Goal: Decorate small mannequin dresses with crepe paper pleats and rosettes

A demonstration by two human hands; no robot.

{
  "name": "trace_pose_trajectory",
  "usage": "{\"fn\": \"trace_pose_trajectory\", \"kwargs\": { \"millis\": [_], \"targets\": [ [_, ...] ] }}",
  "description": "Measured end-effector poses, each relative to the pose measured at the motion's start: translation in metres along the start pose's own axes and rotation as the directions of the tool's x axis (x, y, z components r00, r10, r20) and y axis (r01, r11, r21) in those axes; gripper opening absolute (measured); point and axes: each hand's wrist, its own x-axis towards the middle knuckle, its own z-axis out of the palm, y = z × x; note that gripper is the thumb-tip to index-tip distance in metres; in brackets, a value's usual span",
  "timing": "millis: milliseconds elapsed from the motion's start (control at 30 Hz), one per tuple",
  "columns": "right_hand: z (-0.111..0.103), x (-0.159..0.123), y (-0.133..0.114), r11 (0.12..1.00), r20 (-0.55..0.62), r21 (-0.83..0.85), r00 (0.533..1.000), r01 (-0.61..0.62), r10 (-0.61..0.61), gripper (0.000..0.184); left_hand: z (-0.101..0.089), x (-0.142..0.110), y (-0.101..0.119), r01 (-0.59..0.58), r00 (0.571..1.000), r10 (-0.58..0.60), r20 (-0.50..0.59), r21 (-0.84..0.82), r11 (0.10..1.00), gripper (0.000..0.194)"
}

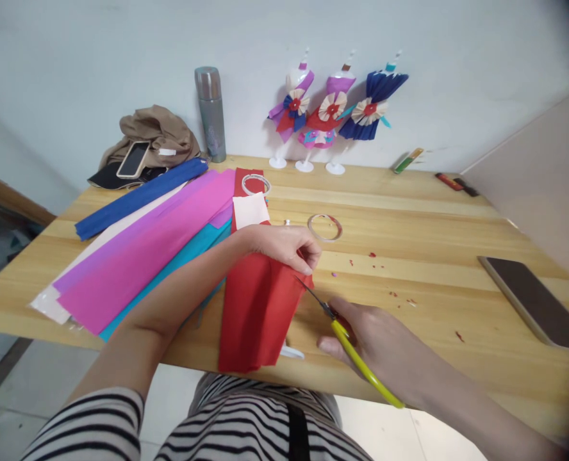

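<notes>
Left hand: my left hand (pixel 287 246) is curled shut, pinching the upper right corner of the folded red crepe paper sheet (pixel 255 307) and pressing it to the table.
Right hand: my right hand (pixel 371 342) is closed around the yellow-handled scissors (pixel 346 339), their grips running back along my wrist.
Scissors: the dark blades point up and left, with the tips at the red sheet's right edge, just below my left fingers.
Red sheet: it lies lengthwise toward me on the pale wooden table (pixel 433 256), its near end hanging slightly over the front edge above my striped clothing.
Paper stack: to the left of the red sheet lie long sheets, fanned out, a teal one (pixel 188 253), a pink one (pixel 154 256), a purple one (pixel 140 234), a white one (pixel 49 301) and a rolled dark blue one (pixel 140 195).
White card: a small white square of paper (pixel 250 210) rests on the red sheet's far end.
Tape rings: one clear tape roll (pixel 255 184) sits on the far end of the red paper; a second (pixel 325 227) lies on bare wood, near my left hand.
Scraps: tiny red paper bits (pixel 371 255) are scattered on the wood to the right of my hands.
Back of table: three paper-dressed doll figures on white stands (pixel 330 115) line the wall, with a grey metal flask (pixel 211 115) to their left.
Far left corner: a tan cloth bundle (pixel 154 134) holds a phone (pixel 133 159).
Right edge: a dark flat tablet (pixel 534 301) lies well apart from my hands.
</notes>
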Motion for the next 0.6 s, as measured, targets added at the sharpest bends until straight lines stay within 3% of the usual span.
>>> {"fn": "trace_pose_trajectory", "kwargs": {
  "millis": [233,600],
  "targets": [
    [0.010,0.003,-0.009,0.999,-0.116,-0.039,0.993,-0.009,0.004,0.030,0.002,0.002,0.001,0.006,1.000,-0.006,-0.001,0.040,0.999,0.009],
    [0.018,0.001,-0.020,0.994,-0.167,0.031,0.980,-0.107,0.110,0.034,0.003,0.005,0.003,0.048,0.998,-0.045,-0.049,0.047,0.998,0.012]
  ]
}}
